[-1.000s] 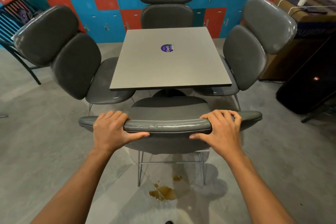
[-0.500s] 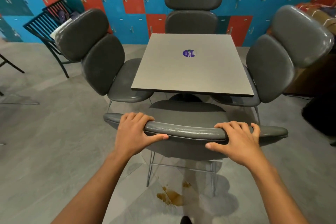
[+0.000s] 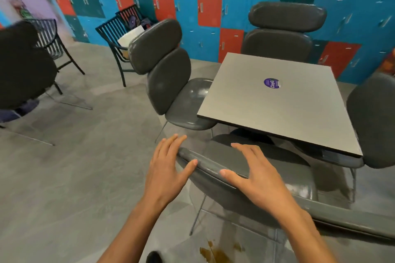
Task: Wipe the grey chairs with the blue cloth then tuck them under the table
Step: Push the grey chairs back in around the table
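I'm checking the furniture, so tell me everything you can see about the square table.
The square table has a flat, matte grey top with a thin dark edge and a round purple sticker near its far side. Its dark base is mostly hidden. Grey chairs sit tucked on every side. Neither hand touches it; nothing else lies on it.

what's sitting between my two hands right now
In the head view, only the padded top edge of the nearest grey chair lies between the left hand and the right hand. Both thumbs touch it; no cloth shows.

Grey chairs (image 3: 168, 83), grey table (image 3: 275, 109) with purple sticker (image 3: 271, 83), blue-red-teal checkered lockers (image 3: 192, 2).
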Available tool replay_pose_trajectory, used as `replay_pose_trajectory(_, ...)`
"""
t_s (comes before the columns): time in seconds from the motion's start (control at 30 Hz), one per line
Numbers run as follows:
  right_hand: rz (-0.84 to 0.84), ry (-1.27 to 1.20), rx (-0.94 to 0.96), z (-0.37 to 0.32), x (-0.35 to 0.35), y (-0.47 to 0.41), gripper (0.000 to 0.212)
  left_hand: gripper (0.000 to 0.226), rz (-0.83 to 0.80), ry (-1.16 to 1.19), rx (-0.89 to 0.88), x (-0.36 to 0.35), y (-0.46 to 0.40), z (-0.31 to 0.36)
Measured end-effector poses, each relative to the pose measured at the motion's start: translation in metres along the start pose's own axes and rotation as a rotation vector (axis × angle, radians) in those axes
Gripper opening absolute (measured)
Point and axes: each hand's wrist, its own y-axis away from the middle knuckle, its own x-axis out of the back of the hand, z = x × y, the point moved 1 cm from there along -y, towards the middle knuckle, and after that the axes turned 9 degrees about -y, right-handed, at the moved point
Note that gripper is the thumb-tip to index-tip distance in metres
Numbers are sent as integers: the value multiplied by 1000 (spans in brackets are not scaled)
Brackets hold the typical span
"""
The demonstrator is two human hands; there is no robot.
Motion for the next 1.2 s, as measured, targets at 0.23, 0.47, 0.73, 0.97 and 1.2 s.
replay_pose_trajectory(0.23,65,-95,77,-71,-81,-75,70,72,13,45,8,53,-49,-100)
replay_pose_trajectory(0.47,168,-200,161,-160,-156,-150,63,72,23,29,-42,124,-105,-192)
replay_pose_trajectory(0.73,165,-233,209,-228,-211,-233,63,68,61,-63,-55,182,-168,-270)
replay_pose_trajectory(0.97,161,-295,172,-245,-244,-319,68,68,64,-69,-35,187,-231,-323)
replay_pose_trajectory(1.2,170,-333,122,-262,-267,-437,72,69,27,-76,-58,187,-351,-366)
